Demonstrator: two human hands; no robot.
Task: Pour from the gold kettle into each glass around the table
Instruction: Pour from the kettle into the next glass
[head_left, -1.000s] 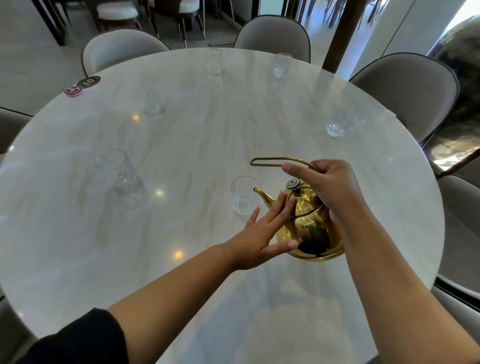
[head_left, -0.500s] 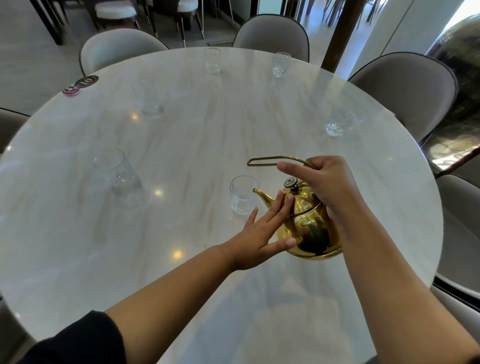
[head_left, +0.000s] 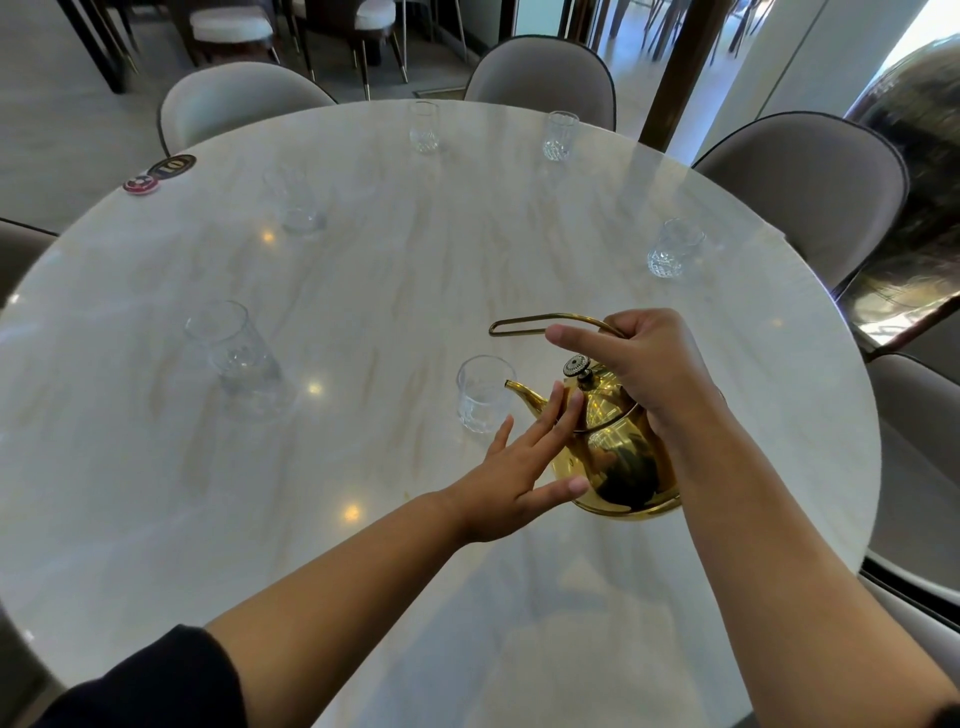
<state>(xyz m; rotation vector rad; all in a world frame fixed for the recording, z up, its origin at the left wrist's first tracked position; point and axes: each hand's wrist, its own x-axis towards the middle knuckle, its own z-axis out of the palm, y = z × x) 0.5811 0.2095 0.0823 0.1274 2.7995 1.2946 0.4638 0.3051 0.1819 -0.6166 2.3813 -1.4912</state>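
Observation:
The gold kettle (head_left: 618, 457) hangs tilted just above the round marble table (head_left: 415, 291), spout over the rim of the nearest glass (head_left: 483, 395). My right hand (head_left: 649, 364) grips its wire handle from above, index finger stretched out. My left hand (head_left: 524, 462) lies flat with straight fingers against the kettle's lid and side. Several other clear glasses ring the table: near left (head_left: 234, 358), far left (head_left: 296, 202), far middle (head_left: 423, 127), far right of middle (head_left: 560, 136) and right (head_left: 672, 249). No stream of liquid is visible.
Grey padded chairs (head_left: 810, 192) stand close around the table's far and right edges. Two small round discs (head_left: 161, 171) lie at the far left rim. A dark post (head_left: 680, 67) rises behind the table.
The kettle and both hands have shifted very slightly; the spout stays at the nearest glass. Nothing was let go or picked up.

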